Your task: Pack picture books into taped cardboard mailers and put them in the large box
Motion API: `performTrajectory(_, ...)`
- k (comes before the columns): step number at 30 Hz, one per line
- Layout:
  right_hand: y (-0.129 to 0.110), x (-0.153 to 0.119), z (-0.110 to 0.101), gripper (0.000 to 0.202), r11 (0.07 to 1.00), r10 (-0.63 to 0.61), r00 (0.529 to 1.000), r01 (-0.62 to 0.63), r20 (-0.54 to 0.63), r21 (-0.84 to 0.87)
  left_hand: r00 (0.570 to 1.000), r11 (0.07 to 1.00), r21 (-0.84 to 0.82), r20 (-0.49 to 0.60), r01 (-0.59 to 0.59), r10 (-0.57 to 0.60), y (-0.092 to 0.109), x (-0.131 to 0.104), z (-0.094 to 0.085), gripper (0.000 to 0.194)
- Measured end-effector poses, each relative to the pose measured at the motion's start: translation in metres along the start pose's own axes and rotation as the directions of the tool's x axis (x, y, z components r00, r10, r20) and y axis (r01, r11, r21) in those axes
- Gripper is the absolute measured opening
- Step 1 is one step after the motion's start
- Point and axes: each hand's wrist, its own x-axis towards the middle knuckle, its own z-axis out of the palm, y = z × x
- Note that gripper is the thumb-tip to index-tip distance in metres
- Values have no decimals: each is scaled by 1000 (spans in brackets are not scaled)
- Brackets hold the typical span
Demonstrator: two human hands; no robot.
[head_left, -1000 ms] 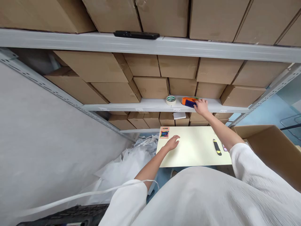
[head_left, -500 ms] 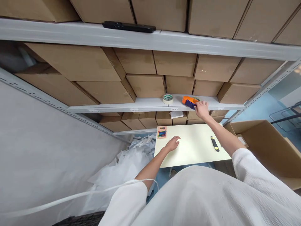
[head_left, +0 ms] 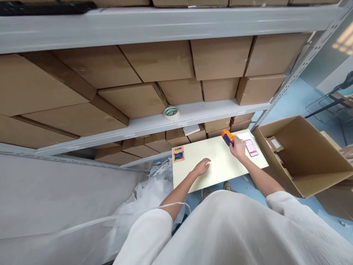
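Note:
My right hand is wrapped round an orange and dark purple tape dispenser above the right part of a pale yellow board. On the board's left half rests my left hand, empty, its fingers loosely apart. A small card with a colourful picture lies at the board's left end. Beside my right hand is a phone with its screen lit. The black and yellow utility knife seen earlier does not show now.
A roll of tape sits on the grey shelf among cardboard boxes. To the right stands an open carton with small boxes inside. White wrapping sheets are heaped at the left. A white cord crosses my left arm.
My right hand has brought the tape dispenser down from the shelf to the board. My view has turned right, and the phone has come into sight. The left hand still rests on the board.

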Motion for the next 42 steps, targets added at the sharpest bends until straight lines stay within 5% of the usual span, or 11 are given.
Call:
performTrajectory(6, 35, -35, 62, 37, 995, 101, 979, -94, 175, -44, 995, 998, 10, 75, 61, -62, 4, -4, 16, 43)
performTrajectory(13, 56, -51, 99, 39, 992, 128, 959, -122, 253, -39, 983, 990, 14, 118, 143, -143, 6, -11, 37, 41)
performTrajectory(20, 62, -57, 109, 39, 996, 89, 936, -83, 340, -32, 982, 988, 13, 109, 157, -157, 16, -5, 39, 42)
performTrajectory(28, 68, -40, 85, 37, 999, 11, 964, 2, 267, -47, 984, 984, -11, 1, 175, -175, 27, 4, 34, 42)
performTrajectory(35, 29, -9, 69, 38, 954, -296, 926, 297, 236, 30, 957, 975, -48, -188, 217, -222, 31, -24, 36, 44)
performTrajectory(42, -51, -16, 81, 34, 803, -595, 761, 576, 258, 152, 820, 909, -191, -392, 371, -417, 20, -104, 51, 45)
